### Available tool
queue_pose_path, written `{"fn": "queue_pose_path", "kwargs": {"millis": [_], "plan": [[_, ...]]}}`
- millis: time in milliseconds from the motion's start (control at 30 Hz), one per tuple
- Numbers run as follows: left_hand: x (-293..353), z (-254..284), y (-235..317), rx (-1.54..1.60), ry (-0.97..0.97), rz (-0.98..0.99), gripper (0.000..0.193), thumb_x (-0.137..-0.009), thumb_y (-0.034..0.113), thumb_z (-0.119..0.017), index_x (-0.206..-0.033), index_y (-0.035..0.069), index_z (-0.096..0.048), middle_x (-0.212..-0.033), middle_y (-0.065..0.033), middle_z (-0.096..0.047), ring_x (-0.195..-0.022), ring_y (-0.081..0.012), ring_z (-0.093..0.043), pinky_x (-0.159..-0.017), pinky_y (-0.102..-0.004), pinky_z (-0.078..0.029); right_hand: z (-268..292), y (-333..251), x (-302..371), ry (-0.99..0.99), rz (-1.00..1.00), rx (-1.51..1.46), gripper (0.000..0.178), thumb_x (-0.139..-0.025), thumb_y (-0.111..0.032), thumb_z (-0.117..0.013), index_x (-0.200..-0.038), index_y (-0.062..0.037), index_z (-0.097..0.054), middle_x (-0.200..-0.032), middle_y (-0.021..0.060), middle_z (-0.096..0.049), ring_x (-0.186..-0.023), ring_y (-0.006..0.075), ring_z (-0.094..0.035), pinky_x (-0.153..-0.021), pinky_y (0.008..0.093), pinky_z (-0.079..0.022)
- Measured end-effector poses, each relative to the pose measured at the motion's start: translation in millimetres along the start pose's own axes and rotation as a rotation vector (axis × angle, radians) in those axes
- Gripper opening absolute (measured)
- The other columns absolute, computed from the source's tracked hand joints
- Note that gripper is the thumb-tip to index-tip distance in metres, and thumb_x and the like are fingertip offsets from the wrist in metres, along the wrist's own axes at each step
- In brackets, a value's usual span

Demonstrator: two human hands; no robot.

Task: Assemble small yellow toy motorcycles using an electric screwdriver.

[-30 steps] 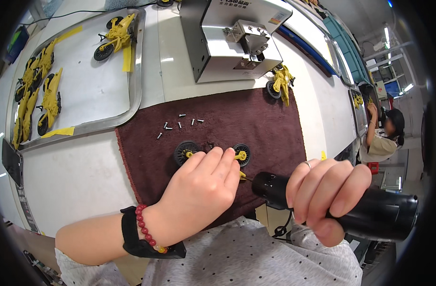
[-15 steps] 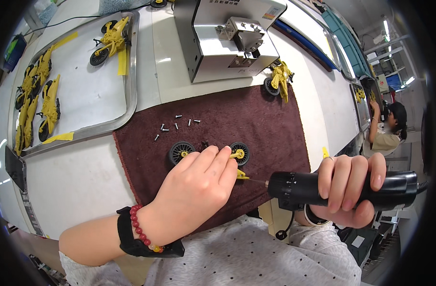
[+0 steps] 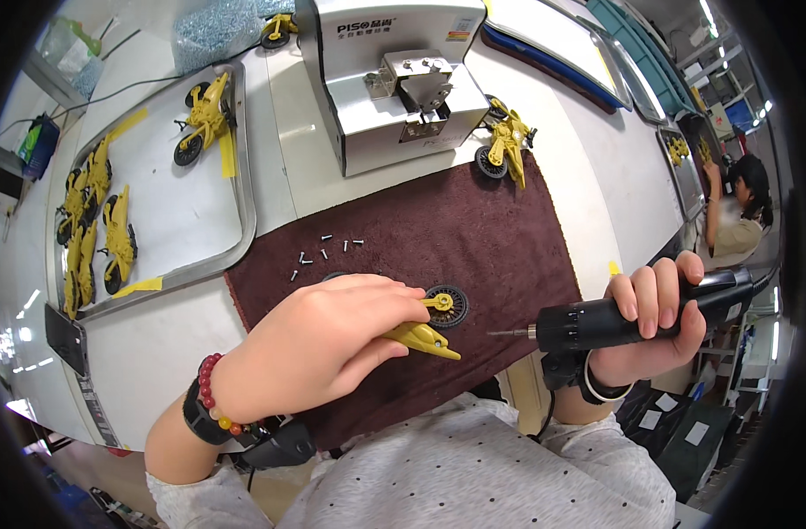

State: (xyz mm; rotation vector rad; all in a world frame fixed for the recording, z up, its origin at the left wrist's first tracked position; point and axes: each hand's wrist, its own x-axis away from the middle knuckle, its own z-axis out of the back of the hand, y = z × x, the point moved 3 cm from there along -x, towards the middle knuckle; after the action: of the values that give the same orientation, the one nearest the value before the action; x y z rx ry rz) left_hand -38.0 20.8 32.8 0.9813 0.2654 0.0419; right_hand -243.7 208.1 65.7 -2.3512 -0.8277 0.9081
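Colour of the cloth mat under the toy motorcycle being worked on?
Dark maroon-brown cloth mat, plain, no pattern; the head view shows it.

- Grey box-shaped metal machine (image 3: 376, 88) at the table's far edge carries dark lettering on top and a small red-and-yellow rectangular sticker (image 3: 460, 35) near its right corner.

The left hand (image 3: 319, 344) presses a yellow toy motorcycle (image 3: 425, 331) onto the brown mat (image 3: 482, 238); the right hand (image 3: 654, 317) grips an electric screwdriver (image 3: 597, 322), its tip near the toy.
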Motion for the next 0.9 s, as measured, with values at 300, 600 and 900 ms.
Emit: {"fn": "queue_pose_path", "kwargs": {"millis": [300,600,900], "plan": [[-3,11,-5,0.391,-0.144,0.106,0.028,-0.077,0.003,-0.070,-0.105,-0.001,-0.067,-0.114,-0.0175,-0.067,-0.107,-0.0281,-0.065,-0.092,-0.0349,-0.051,9,0,4,0.052,0.007,0.035,0.029,-0.086,-0.013,-0.051,-0.114,-0.0091,-0.044,-0.070,0.0013,-0.047,-0.057,0.0133,-0.048,-0.063,0.0338,-0.041],[2,12,-14,0.661,-0.234,0.123,0.029,-0.087,0.006,-0.064,-0.115,-0.002,-0.060,-0.116,-0.0138,-0.066,-0.115,-0.0234,-0.060,-0.097,-0.0325,-0.046,11,1,5,0.069,0.003,0.051,0.028,-0.086,-0.013,-0.051,-0.113,-0.0088,-0.044,-0.069,0.0012,-0.046,-0.057,0.0133,-0.048,-0.064,0.0341,-0.042],[13,4,-33,1.086,-0.150,0.256,0.032,-0.095,0.013,-0.056,-0.125,0.003,-0.046,-0.117,-0.0088,-0.060,-0.108,-0.0133,-0.057,-0.092,-0.0275,-0.044,15,0,8,0.091,0.000,0.081,0.027,-0.086,-0.014,-0.052,-0.112,-0.0093,-0.044,-0.068,0.0004,-0.045,-0.057,0.0125,-0.048,-0.063,0.0330,-0.042]]}}
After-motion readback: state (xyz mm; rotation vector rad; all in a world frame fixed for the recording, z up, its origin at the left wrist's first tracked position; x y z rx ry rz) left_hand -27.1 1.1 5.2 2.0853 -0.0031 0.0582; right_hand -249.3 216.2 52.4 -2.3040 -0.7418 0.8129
